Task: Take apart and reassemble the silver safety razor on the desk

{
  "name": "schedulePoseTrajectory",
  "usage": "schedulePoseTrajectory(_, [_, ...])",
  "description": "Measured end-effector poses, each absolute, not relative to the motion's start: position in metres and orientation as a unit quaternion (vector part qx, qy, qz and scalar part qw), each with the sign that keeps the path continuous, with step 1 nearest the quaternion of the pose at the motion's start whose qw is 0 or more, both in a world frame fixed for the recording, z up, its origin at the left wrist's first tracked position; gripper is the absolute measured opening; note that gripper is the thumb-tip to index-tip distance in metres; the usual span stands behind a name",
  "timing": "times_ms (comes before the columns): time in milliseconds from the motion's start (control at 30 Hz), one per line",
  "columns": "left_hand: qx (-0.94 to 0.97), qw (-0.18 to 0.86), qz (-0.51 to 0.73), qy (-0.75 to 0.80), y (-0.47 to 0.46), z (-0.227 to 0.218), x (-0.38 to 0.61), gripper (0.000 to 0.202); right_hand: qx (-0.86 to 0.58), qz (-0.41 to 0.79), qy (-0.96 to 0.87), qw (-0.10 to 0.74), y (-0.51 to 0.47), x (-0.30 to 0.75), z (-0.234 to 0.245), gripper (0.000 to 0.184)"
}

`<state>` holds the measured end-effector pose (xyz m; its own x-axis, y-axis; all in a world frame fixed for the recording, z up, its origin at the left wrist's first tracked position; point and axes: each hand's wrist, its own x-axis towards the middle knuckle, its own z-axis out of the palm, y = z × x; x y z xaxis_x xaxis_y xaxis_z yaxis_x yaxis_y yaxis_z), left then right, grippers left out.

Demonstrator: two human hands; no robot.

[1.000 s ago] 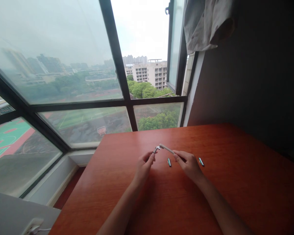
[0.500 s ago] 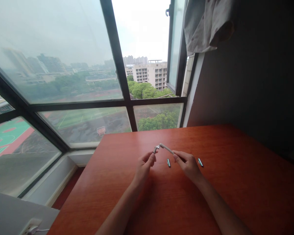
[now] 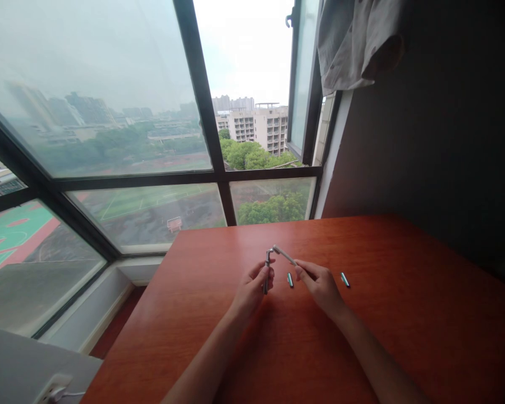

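Both my hands are over the middle of a reddish wooden table (image 3: 362,348). My right hand (image 3: 320,286) pinches the handle of a slim silver razor-like tool (image 3: 283,254) that slants up to the left. My left hand (image 3: 252,286) is closed on a thin metal piece (image 3: 266,275) that stands almost upright and meets the tool's head. Two small teal-and-silver cartridges lie on the table: one (image 3: 290,279) between my hands, the other (image 3: 345,279) to the right of my right hand.
Large dark-framed windows (image 3: 219,174) run along the table's far and left side, one pane open. A pale cloth (image 3: 353,45) hangs at the top right by a dark wall. A white plug and cable (image 3: 54,390) sit on a grey surface at the bottom left.
The metal piece in my left hand has swung down from lying short at the tool's head to nearly upright. My left hand has closed in slightly. My right hand has barely moved.
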<state>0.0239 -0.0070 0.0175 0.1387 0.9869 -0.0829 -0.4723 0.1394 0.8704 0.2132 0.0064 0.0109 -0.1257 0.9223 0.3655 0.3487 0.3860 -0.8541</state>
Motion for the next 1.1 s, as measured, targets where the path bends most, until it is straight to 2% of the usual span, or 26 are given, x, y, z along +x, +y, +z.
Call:
schedulePoseTrajectory(333, [0.353, 0.677, 0.535, 0.361, -0.0084, 0.019, 0.0243, 0.045, -0.417, 0.434, -0.647, 0.467, 0.0012, 0.2105, 0.0176, 0.042])
schedulePoseTrajectory(667, [0.356, 0.662, 0.548, 0.367, -0.01, 0.0241, 0.0276, 0.041, -0.454, 0.393, -0.638, 0.482, 0.0039, 0.2104, 0.0145, 0.047])
schedulePoseTrajectory(900, [0.346, 0.662, 0.556, 0.366, -0.009, 0.0242, 0.0257, 0.042, -0.412, 0.435, -0.655, 0.46, 0.0011, 0.2106, 0.0166, 0.043])
schedulePoseTrajectory(1100, [0.36, 0.664, 0.546, 0.363, -0.009, 0.0238, 0.025, 0.042, -0.422, 0.416, -0.656, 0.467, 0.0029, 0.2108, 0.0147, 0.043])
